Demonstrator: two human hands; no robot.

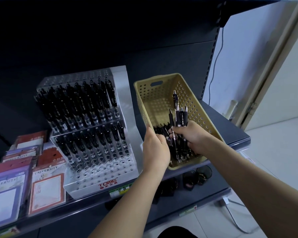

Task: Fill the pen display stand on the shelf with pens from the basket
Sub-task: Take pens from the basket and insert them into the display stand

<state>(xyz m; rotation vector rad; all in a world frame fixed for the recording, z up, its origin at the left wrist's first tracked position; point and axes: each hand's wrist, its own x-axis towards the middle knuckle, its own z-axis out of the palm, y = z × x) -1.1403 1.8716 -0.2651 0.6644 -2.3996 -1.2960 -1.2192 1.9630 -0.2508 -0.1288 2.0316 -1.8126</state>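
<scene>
pens [178, 117] stand bunched in the right hand [194, 136], its fingers closed round several black barrels lifted over the near end of the yellow basket [162, 93], which sits toward the right edge of the shelf [230, 127]. the left hand [156, 150] grips the basket's near left rim, fingers curled over it, steadying it. more pens lie in the basket bottom. the pen display stand [100, 170], just beside the basket's left, has its back rows full and open holes along the front edge. best to keep the bunch upright, tips sorted one way, then feed them singly into the front holes.
</scene>
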